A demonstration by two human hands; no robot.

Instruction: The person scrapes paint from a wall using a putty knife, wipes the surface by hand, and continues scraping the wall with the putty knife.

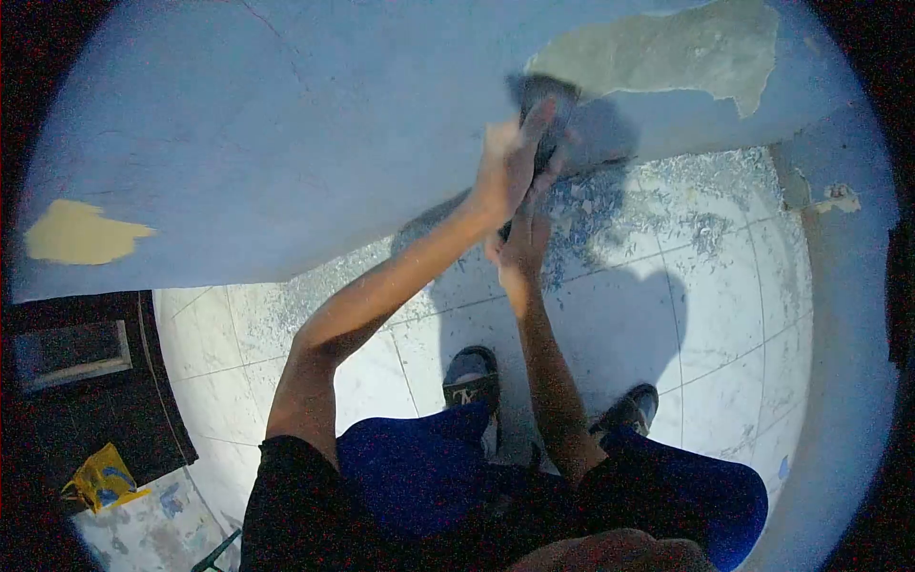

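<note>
Both my hands grip a dark tool (549, 91) with a long body and a wider head, blurred by motion. Its head overlaps the blue wall (286, 133) at the left end of a bare grey patch (667, 52) where the paint is gone. My left hand (505, 172) is closed on the upper part of the tool, near the head. Lower down, my right hand (524, 243) wraps round its rear end. The tool's exact kind is something I cannot tell.
Blue paint flakes (596, 214) litter the white tiled floor (610, 324) along the wall's foot. A cream patch (86, 232) marks the wall at left. A dark panel (86, 381) and a yellow packet (103, 479) lie lower left. Another wall (848, 305) stands at right.
</note>
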